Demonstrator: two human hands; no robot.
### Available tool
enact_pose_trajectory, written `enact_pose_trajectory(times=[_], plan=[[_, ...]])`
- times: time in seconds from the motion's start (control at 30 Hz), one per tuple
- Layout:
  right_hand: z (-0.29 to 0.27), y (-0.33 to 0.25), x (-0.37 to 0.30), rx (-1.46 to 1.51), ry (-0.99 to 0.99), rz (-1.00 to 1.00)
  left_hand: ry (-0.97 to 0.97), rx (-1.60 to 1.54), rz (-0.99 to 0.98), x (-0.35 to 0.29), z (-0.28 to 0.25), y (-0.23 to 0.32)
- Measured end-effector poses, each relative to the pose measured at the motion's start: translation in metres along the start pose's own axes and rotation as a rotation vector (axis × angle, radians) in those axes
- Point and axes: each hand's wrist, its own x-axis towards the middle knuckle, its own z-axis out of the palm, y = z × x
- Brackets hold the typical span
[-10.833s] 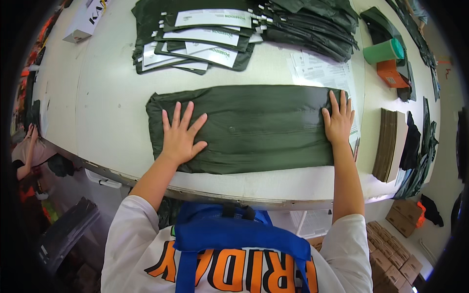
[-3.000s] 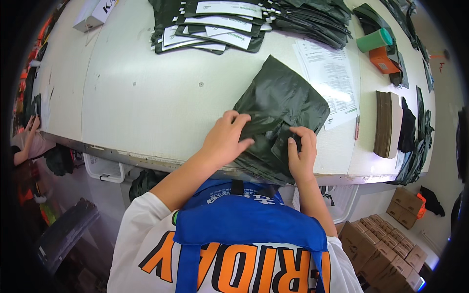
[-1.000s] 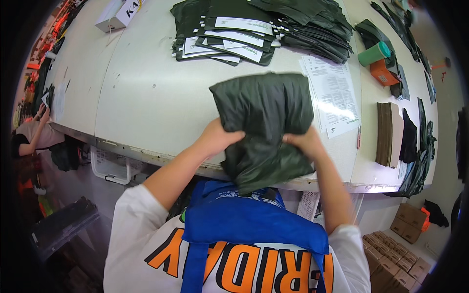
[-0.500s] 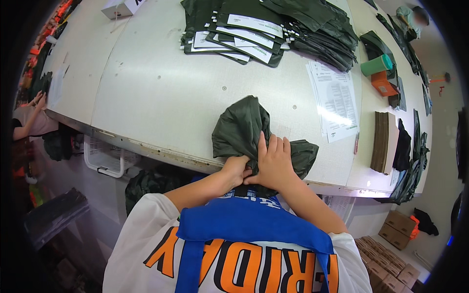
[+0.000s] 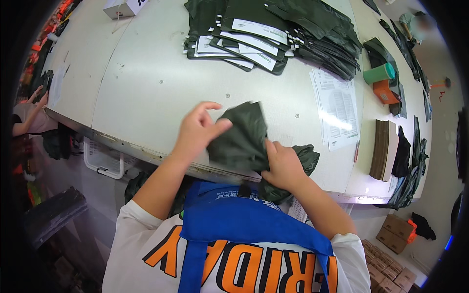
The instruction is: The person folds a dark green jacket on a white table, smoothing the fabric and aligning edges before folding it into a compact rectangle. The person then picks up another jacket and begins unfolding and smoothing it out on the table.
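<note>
A crumpled piece of thin, shiny dark green fabric (image 5: pixel 239 132) lies at the table's front edge, part of it hanging over toward my apron. My right hand (image 5: pixel 283 163) is closed around its gathered middle, and a loose end spreads out to the right of that hand. Off the left side of the fabric, my left hand (image 5: pixel 198 129) is raised with thumb and fingers apart, holding nothing. Its thumb overlaps the fabric's edge in the picture; whether they touch I cannot tell. The fabric's left part is slightly blurred.
Stacked dark packets with white labels (image 5: pixel 259 29) lie at the far side of the white table (image 5: pixel 146 102). Printed sheets (image 5: pixel 337 105), a green cup (image 5: pixel 378 73), an orange box (image 5: pixel 386 92) and a cardboard stack (image 5: pixel 380 149) are to the right. Another person (image 5: pixel 34 117) works at far left.
My left hand has let go of the fabric's gathered middle and moved up and left, opening. My right hand has closed around the fabric and shifted slightly right and down.
</note>
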Motion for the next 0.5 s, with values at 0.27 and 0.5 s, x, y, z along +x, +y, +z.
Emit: enact_pose_trajectory(times=[0.27,0.5], plan=[[-0.009,-0.003,-0.004,0.135,-0.187,-0.155,-0.52,-0.131,-0.009,0.017,0.008,-0.049],[0.004,0.029,-0.025,-0.078,-0.237,-0.065,-0.475,-0.019,0.3,-0.01,0.018,-0.064]])
